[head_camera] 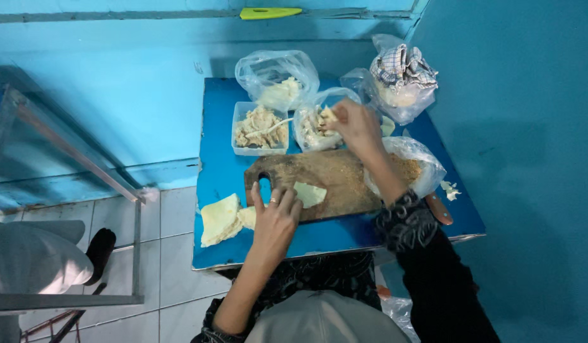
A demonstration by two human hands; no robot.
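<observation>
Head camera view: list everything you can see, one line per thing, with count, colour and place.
Table: one, blue, centre, against the blue wall.
Cutting board: one, brown wood, middle of the table.
Flat wrapper piece: one, pale yellow, on the board's near edge.
Stack of wrappers: one, pale yellow, table's near left corner.
Plastic tub: one, clear, holding shredded beige filling, behind the board.
Filling bag: one, clear, right of the tub.
Rear bag: one, clear, pale contents, table's back edge.
Crumb bag: one, clear, brown crumbs, board's right end.
Checked cloth: one, grey-white, atop a bag at back right.
Yellow-green tool: one, on the wall ledge.
Left hand: on the board, at the wrapper piece.
Right hand: reaching into the filling bag.
</observation>
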